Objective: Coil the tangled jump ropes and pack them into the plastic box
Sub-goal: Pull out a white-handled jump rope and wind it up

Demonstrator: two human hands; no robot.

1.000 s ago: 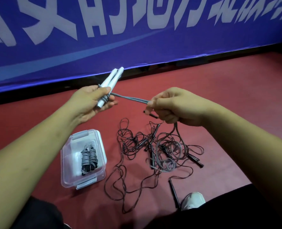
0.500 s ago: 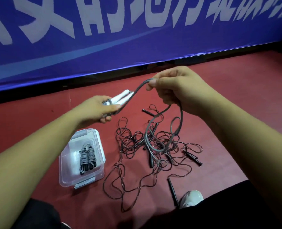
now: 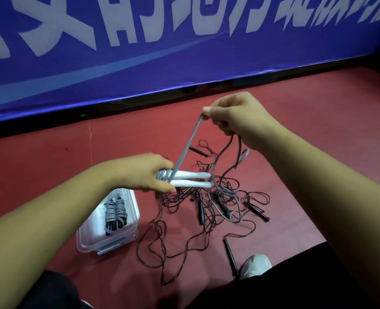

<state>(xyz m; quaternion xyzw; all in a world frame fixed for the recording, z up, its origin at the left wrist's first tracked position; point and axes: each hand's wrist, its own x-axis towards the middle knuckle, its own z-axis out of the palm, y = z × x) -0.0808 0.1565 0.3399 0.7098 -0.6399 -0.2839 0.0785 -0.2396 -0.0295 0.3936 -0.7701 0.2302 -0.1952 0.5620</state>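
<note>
My left hand (image 3: 148,172) grips the two white handles (image 3: 191,179) of a grey jump rope, lying side by side and pointing right, with a few turns of cord wound round them near my fingers. My right hand (image 3: 233,119) pinches the grey cord (image 3: 187,146) higher up, pulled taut down to the handles; the slack hangs from my fist to the floor. Below lies a tangle of dark jump ropes (image 3: 206,210) with black handles. The clear plastic box (image 3: 131,233) stands open at lower left and holds one coiled grey rope (image 3: 114,214).
A blue banner (image 3: 184,52) with white lettering runs along the back of the red floor (image 3: 318,130). My white shoe (image 3: 254,265) and dark trouser legs are at the bottom, beside a loose black handle (image 3: 230,255).
My left hand dropped and turned the white handles to point right. My right hand lifted the grey cord up and across, laying another turn round the handles.
</note>
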